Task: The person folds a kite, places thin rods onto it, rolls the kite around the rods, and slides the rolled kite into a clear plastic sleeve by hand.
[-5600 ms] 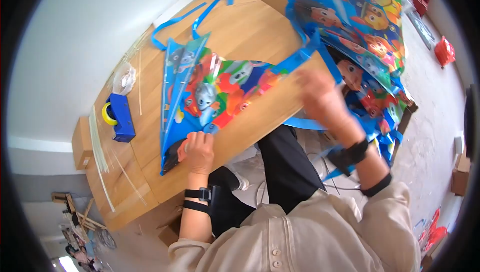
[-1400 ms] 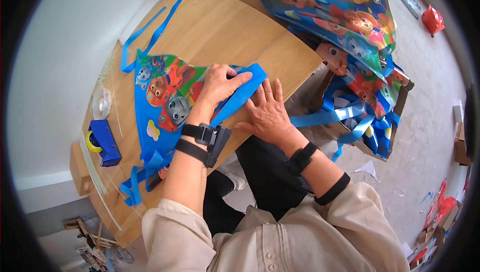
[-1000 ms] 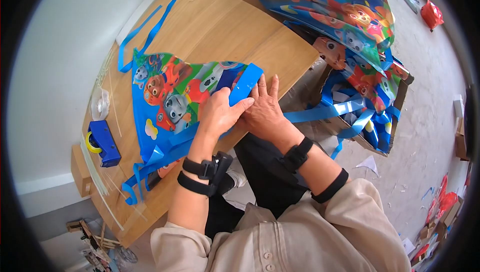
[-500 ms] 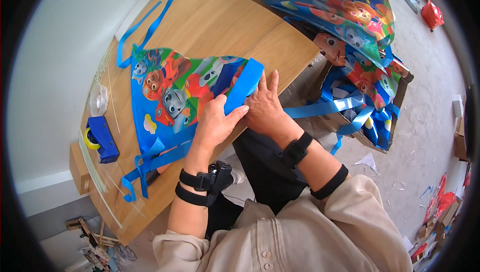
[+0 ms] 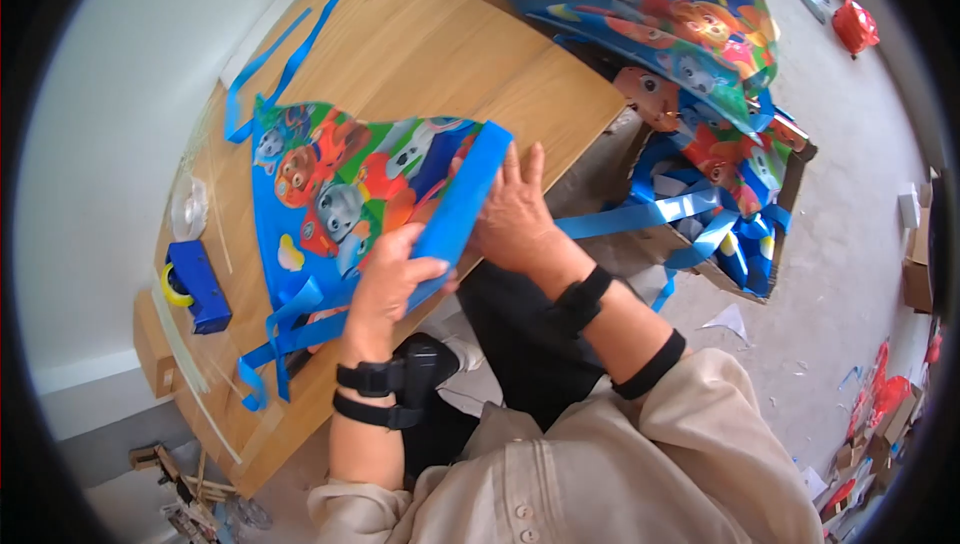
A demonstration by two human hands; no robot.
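A cartoon-printed plastic sheet (image 5: 340, 209) with blue borders lies on the wooden table, its right side raised at the table edge. Along that side runs a wide blue strip (image 5: 465, 189), slanting. My left hand (image 5: 390, 274) is closed on the lower part of this strip, thumb on top. Behind the strip's upper part, my right hand (image 5: 515, 214) grips at its edge; two fingers stick up while its thumb and other fingertips are hidden. Narrow blue ties (image 5: 285, 329) trail from the sheet's lower left.
On the wooden table (image 5: 440, 44) are a blue tape dispenser (image 5: 205, 289), a clear tape roll (image 5: 188, 209) and thin pale sticks (image 5: 205, 414). To the right, a cardboard box (image 5: 715, 279) holds more printed sheets, with a blue ribbon (image 5: 620, 219) stretching from it. Another printed sheet (image 5: 650, 14) hangs above.
My left hand has slid down and left along the blue strip, and more of the strip shows between my hands. My right hand has shifted slightly. The view has drifted a little.
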